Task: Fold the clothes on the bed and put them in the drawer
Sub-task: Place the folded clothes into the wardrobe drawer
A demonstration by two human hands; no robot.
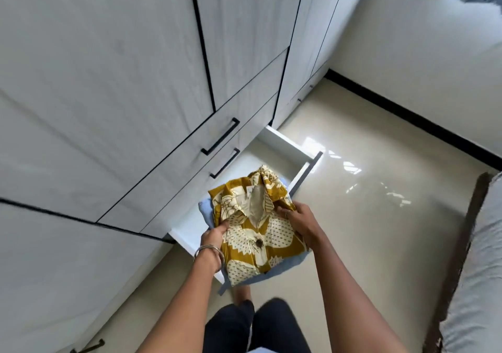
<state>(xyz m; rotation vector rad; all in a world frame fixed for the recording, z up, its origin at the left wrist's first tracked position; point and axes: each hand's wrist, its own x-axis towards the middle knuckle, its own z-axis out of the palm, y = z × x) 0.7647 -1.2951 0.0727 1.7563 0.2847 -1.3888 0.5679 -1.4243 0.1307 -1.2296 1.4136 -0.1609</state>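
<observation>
blue garment (206,212) mostly hidden, bed (478,271) cropped

The white drawer (282,142) stands pulled out from the bottom of the wardrobe (108,80), above the glossy cream floor (366,230). Its far end shows bare white bottom. A folded blue cloth (205,211) lies at the near end, and on that cloth sits a folded mustard and cream shirt (258,230), collar toward the wardrobe. The shirt and cloth overhang the drawer's front edge. A grey bed (478,271) stands on the floor at the right edge.
</observation>
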